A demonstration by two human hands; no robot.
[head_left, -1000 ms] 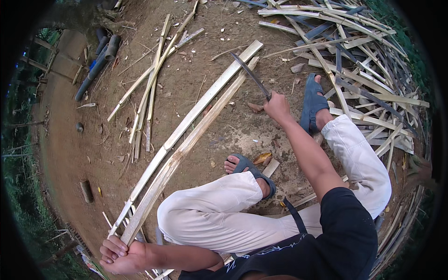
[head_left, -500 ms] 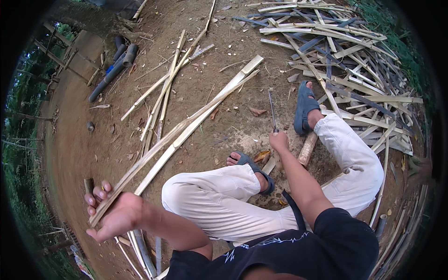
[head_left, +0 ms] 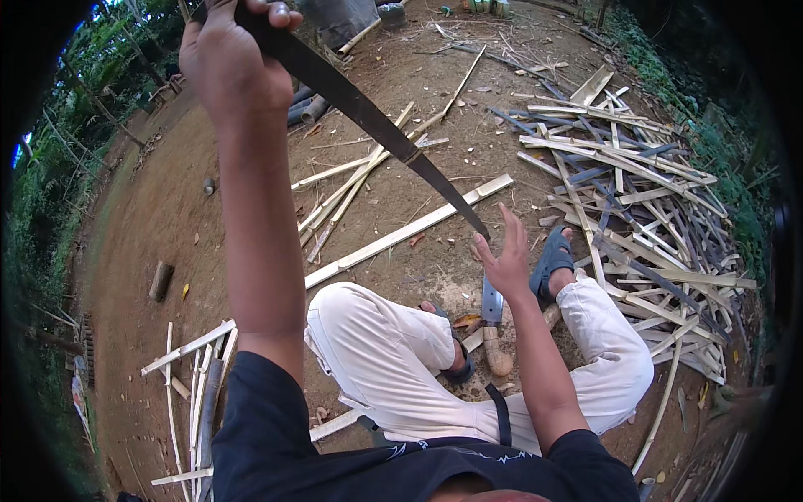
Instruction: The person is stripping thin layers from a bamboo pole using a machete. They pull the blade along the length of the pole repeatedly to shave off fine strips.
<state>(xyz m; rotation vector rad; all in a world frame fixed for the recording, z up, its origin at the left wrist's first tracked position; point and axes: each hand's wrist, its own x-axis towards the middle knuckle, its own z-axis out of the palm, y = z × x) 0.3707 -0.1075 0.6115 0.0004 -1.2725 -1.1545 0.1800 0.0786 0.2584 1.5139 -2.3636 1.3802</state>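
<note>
My left hand point(head_left: 238, 63), raised high at the upper left, is closed around one end of a long bamboo strip point(head_left: 360, 109). The strip slants down to the right with its dark side showing and a node partway along. By its lower end is my right hand point(head_left: 506, 263), fingers stretched out and apart; the thumb is close to the tip, and I cannot tell if it touches. Below that hand a knife point(head_left: 493, 303) with a broad blade and pale wooden handle rests on the ground between my sandalled feet.
A tangled heap of split bamboo point(head_left: 636, 184) spreads at the right. A pale bamboo strip point(head_left: 410, 230) lies beyond my left knee, with crossed strips point(head_left: 360, 180) behind it. More strips point(head_left: 201, 393) lie at the left, near a short bamboo piece point(head_left: 161, 280).
My left hand has risen from low at the left, lifting the strip, whose dark side now shows. My right hand has let go of the knife, now lying on the ground, and opened.
</note>
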